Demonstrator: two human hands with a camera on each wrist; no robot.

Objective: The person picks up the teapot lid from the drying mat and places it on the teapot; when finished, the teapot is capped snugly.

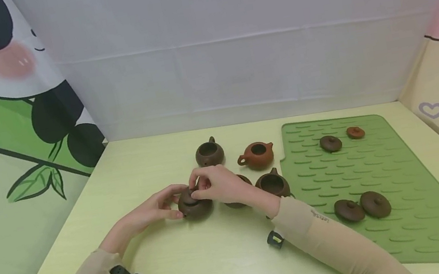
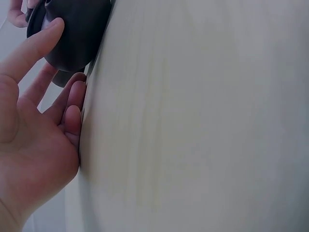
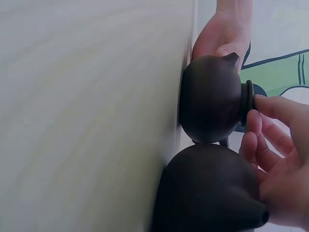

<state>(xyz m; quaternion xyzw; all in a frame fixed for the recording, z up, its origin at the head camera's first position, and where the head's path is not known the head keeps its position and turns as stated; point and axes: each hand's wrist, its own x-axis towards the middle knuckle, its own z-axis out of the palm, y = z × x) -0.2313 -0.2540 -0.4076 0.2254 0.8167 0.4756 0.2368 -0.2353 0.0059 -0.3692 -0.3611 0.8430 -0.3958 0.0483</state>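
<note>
A small dark brown teapot [image 1: 198, 210] stands on the table in front of me. My left hand [image 1: 149, 212] holds it from the left side, thumb on the near side and fingers behind; in the left wrist view the thumb lies against the dark body. From above, my right hand [image 1: 224, 186] pinches a dark lid [image 3: 249, 96] by its top, at the teapot's mouth. The right wrist view shows the lid's rim right at the opening and the short spout of the teapot [image 3: 207, 99]. Another brown teapot [image 3: 207, 188] stands close beside it, partly under my right hand.
Lidless teapots stand behind and to the right: a brown one [image 1: 209, 153], a reddish one [image 1: 260, 155] and a dark one [image 1: 273, 184]. On the right, a green mat [image 1: 314, 174] bears loose lids, including a reddish lid [image 1: 355, 132] and a dark lid [image 1: 375, 204].
</note>
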